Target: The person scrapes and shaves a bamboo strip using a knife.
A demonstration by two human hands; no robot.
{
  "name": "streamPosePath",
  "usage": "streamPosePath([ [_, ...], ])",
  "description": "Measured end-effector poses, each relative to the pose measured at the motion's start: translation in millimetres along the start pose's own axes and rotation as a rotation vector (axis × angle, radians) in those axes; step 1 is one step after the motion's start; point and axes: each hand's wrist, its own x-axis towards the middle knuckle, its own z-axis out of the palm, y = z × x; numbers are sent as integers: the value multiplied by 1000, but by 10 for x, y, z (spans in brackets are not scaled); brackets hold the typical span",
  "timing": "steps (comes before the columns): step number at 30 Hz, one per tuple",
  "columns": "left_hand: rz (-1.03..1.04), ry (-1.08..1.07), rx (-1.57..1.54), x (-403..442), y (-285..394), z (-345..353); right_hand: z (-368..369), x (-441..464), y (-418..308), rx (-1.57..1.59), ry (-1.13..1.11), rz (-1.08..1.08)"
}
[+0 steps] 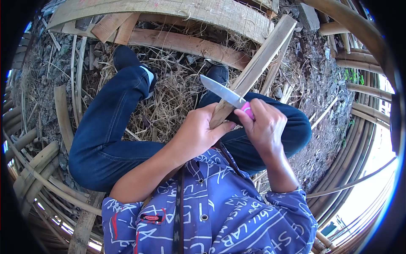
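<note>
My left hand (198,129) is wrapped round the lower end of a long split piece of bamboo (266,53), which slants up to the right. My right hand (264,122) is closed on the pink handle (248,111) of a knife. The knife's blade (220,89) points up and left and lies across the bamboo piece just above my left hand. Part of the bamboo's lower end is hidden by my left fingers.
Wooden boards (190,44) and a wide pale plank (169,12) lie in front of my feet. Shavings (163,99) cover the ground between my legs. Bamboo poles (349,148) run along the right, with more bamboo pieces (38,169) at the left.
</note>
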Motion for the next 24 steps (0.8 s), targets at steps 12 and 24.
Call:
streamPosePath([
  [12,-227,-45,10,17,131,-28,-78,124,206,-100,73,58],
  [24,-111,-42,14,54,101,-46,-92,274,350,-148,137,22],
])
